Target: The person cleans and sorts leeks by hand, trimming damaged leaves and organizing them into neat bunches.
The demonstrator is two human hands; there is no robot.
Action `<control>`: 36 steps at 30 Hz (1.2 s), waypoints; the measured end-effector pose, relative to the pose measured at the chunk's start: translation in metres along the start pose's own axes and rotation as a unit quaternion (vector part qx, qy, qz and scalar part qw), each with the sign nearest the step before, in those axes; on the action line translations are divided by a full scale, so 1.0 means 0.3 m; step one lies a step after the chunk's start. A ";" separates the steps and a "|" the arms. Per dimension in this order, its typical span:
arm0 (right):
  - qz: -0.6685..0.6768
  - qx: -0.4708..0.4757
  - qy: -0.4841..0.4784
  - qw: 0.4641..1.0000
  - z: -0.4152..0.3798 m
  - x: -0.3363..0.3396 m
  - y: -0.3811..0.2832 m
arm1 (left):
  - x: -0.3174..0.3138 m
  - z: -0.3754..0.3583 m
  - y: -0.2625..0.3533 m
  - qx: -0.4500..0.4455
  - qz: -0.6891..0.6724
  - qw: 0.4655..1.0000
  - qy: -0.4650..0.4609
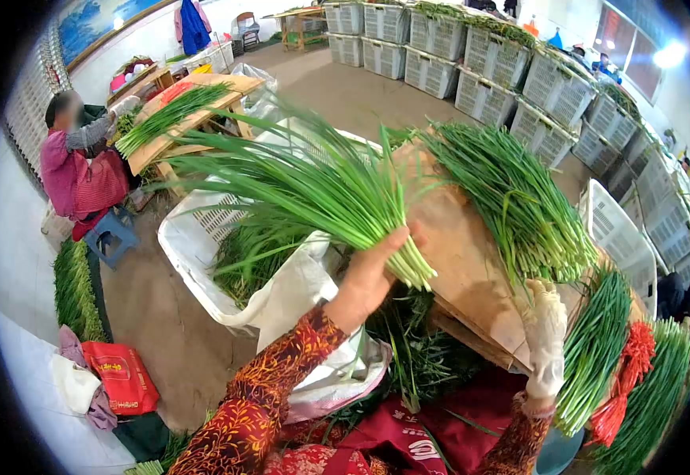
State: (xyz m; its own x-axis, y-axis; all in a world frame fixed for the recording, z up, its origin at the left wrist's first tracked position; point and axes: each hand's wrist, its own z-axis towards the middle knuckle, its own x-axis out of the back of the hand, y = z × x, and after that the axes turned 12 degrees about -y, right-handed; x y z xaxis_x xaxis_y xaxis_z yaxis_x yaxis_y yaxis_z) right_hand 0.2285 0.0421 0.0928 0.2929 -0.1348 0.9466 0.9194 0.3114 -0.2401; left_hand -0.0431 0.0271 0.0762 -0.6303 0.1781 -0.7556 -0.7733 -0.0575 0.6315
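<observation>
A bunch of long green stalks with pale ends [345,198] is held up over the white crate, with my left hand [370,277] wrapped round its lower part. My right hand [547,336], in a whitish glove, is at the board's near edge, between a large pile of green stalks [511,198] and a second bunch [594,348]; its fingers are too unclear to tell what they hold. Both bunches rest on or beside the brown board [456,245]. Red ties [634,356] lie between the second bunch and another bunch [662,396] at the right.
A white crate [182,241] holding loose greens stands left of the board. Another person [76,166] sits by a wooden table [155,146] at the left. Stacked crates [432,75] line the back. A red bag [119,376] lies lower left.
</observation>
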 end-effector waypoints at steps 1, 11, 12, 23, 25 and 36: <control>0.067 0.044 0.059 0.995 -0.019 0.021 -0.046 | -0.022 -0.008 -0.028 -0.001 0.012 1.000 -0.006; 0.607 -0.149 -0.172 0.762 -0.228 -0.228 -0.120 | -0.003 -0.114 -0.384 0.249 -0.123 0.957 -0.088; 0.623 -0.151 -0.172 0.748 -0.238 -0.243 -0.113 | 0.007 -0.111 -0.380 0.268 -0.130 0.948 -0.108; 0.513 -0.116 -0.047 0.849 -0.252 -0.194 -0.143 | -0.008 -0.102 -0.386 0.252 -0.199 0.943 -0.084; 0.577 -0.097 0.101 0.805 -0.265 -0.222 -0.134 | -0.022 -0.097 -0.383 0.255 -0.201 0.942 -0.082; 0.745 -0.081 0.153 0.644 -0.199 -0.199 -0.221 | -0.127 -0.132 -0.450 0.187 -0.226 0.947 -0.130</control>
State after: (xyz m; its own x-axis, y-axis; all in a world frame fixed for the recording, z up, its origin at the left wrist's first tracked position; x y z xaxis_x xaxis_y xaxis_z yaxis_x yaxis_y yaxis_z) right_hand 0.1658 -0.0265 0.0393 0.8969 0.0133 -0.4420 -0.4347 0.2099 -0.8758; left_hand 0.0826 -0.0108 0.0130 -0.1644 0.3395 -0.9261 -0.8508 0.4262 0.3073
